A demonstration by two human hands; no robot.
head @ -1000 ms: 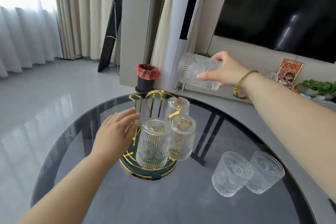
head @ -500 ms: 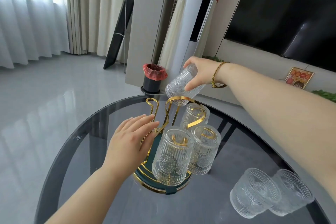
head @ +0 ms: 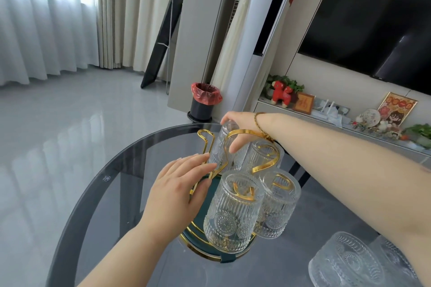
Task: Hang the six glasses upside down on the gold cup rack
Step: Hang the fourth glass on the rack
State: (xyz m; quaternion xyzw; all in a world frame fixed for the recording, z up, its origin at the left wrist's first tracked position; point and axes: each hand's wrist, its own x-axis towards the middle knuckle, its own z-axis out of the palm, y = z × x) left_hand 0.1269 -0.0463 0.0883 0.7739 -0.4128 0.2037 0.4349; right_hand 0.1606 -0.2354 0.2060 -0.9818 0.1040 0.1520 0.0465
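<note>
The gold cup rack (head: pixel 207 142) stands on a dark green round base (head: pixel 200 243) on the glass table. Three ribbed clear glasses hang upside down on it: a front one (head: pixel 229 214), a right one (head: pixel 276 205) and a back one (head: pixel 261 156). My right hand (head: pixel 240 130) grips a fourth glass (head: pixel 221 146) upside down by its base, low over a far prong of the rack. My left hand (head: pixel 182 184) rests flat against the rack's left prongs, fingers apart. Two more glasses (head: pixel 345 263) stand upright at the lower right, one partly behind my right arm.
The round dark glass table (head: pixel 112 193) has its edge close on the left. Beyond it stand a black bin with a red bag (head: pixel 204 100), a low shelf with ornaments (head: pixel 326 109) and a wall television (head: pixel 373 18).
My right hand has turned the glass from sideways in the air to upside down and lowered it onto the rack's far side. My left hand has moved up against the rack.
</note>
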